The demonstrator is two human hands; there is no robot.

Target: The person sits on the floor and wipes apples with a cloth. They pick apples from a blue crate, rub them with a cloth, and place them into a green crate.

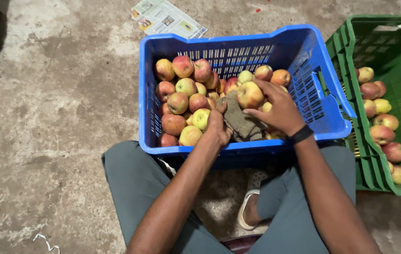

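Nearby, a green crate [346, 51] flanks the blue crate [238, 40] of apples [178, 102].

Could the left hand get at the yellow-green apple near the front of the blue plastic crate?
Probably yes: the left hand lies right beside the yellow-green apple, nothing covering it.

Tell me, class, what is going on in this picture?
A seated person leans over a blue crate full of apples. The right hand holds one apple, while the left hand grips a brown cloth beside it. A green crate to the right holds a few more apples.
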